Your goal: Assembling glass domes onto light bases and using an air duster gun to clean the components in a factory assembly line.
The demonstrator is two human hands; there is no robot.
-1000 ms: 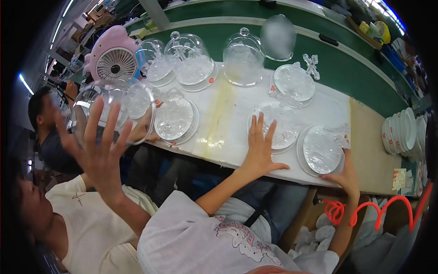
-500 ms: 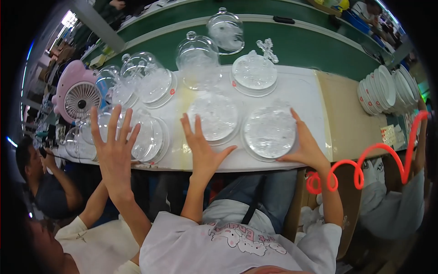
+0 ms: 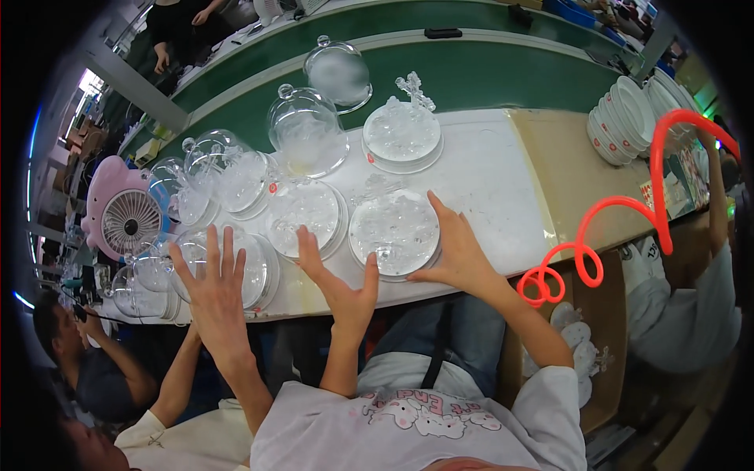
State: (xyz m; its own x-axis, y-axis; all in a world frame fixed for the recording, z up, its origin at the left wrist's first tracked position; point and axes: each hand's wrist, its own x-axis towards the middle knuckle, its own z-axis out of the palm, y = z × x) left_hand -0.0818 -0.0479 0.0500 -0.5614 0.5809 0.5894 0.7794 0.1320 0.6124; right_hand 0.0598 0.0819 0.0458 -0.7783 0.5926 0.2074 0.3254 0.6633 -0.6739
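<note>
My left hand (image 3: 343, 284) is spread open at the front edge of the white table (image 3: 495, 184), just below the gap between two clear round plates. It holds nothing. My right hand (image 3: 458, 253) lies flat with its fingers against the right rim of the nearer clear plate (image 3: 393, 231). The other clear plate (image 3: 306, 212) sits to the left of it. A co-worker's open hand (image 3: 212, 292) is raised at my left, over a further clear plate (image 3: 259, 271).
Clear glass domes (image 3: 302, 129) and more clear plates (image 3: 403, 132) crowd the table's back and left. A pink fan (image 3: 126, 220) stands at far left, stacked white bowls (image 3: 624, 118) at far right. A red coiled hose (image 3: 585, 251) hangs right. Behind runs a green conveyor (image 3: 503, 74).
My left hand has lifted off the table top and drawn back to its front edge. My right hand stays at the plate's right rim. The co-worker's raised hand remains up.
</note>
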